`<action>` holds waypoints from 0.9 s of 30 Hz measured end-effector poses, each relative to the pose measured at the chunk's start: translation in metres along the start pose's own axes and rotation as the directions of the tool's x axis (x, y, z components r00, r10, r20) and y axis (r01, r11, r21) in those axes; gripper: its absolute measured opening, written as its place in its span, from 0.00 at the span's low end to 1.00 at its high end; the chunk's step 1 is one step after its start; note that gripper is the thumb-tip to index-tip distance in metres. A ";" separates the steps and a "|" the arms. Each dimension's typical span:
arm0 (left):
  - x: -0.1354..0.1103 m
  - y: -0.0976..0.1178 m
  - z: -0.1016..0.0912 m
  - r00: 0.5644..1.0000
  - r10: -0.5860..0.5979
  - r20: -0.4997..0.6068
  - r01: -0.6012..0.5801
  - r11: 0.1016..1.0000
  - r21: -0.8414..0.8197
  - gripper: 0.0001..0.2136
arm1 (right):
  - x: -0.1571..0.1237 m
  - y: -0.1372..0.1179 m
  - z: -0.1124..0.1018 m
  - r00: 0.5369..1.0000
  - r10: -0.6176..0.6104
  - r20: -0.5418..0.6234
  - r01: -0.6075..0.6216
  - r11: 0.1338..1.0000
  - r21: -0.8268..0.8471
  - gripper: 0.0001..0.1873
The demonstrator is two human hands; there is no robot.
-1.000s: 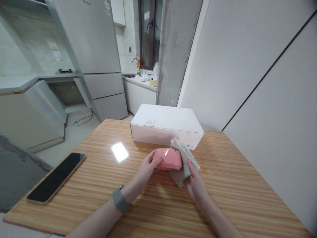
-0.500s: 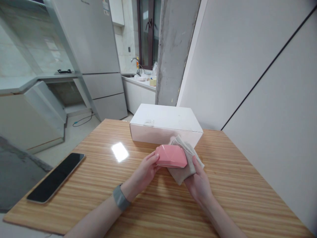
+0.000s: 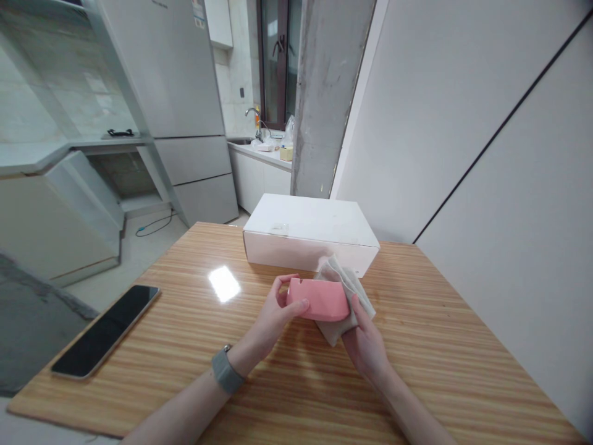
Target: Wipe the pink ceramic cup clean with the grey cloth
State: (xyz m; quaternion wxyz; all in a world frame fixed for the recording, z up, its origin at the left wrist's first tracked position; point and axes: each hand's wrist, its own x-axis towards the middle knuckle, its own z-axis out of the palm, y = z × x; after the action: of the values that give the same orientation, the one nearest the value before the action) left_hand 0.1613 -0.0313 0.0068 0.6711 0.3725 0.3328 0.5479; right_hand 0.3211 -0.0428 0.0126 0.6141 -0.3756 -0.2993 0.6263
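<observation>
A small pink plastic case (image 3: 322, 300) is held above the table by its left end, gripped between the thumb and fingers of my left hand (image 3: 280, 312). Its broad, plain side faces me, and a small notch shows on its upper edge. My right hand (image 3: 365, 346) is closed on a folded grey-beige cloth (image 3: 359, 296), thumb on top. The cloth wraps around the right end of the case and hides that end. Part of the cloth also hangs below and behind the case.
Behind my hands stands a white cardboard box (image 3: 310, 219) on the wood-grain table (image 3: 185, 321). A black-screened phone (image 3: 106, 330) lies near the table's left edge. A white wall (image 3: 500, 204) borders the right side; a fridge (image 3: 162, 74) stands beyond the table.
My left hand has rolled the pink case, so another face now points toward me, and its thumb lies across the front. The right hand and cloth have shifted slightly left.
</observation>
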 end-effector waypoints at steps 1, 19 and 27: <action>0.000 0.001 0.000 1.000 0.010 -0.005 -0.010 1.000 0.028 0.32 | -0.001 -0.001 0.001 1.000 -0.009 0.016 0.009 1.000 -0.010 0.27; 0.000 0.015 -0.006 0.989 0.038 0.142 -0.053 0.993 0.103 0.28 | 0.007 -0.011 -0.005 0.998 0.069 0.012 -0.070 0.993 0.100 0.24; -0.003 0.002 0.001 0.988 0.063 0.144 -0.055 0.997 -0.058 0.40 | -0.001 -0.009 0.002 0.992 0.098 0.081 -0.108 0.985 0.133 0.23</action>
State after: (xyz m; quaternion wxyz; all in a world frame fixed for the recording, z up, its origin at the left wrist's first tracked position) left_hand 0.1607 -0.0337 0.0095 0.6868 0.4031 0.2570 0.5475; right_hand 0.3245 -0.0430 0.0216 0.5939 -0.3239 -0.2581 0.6898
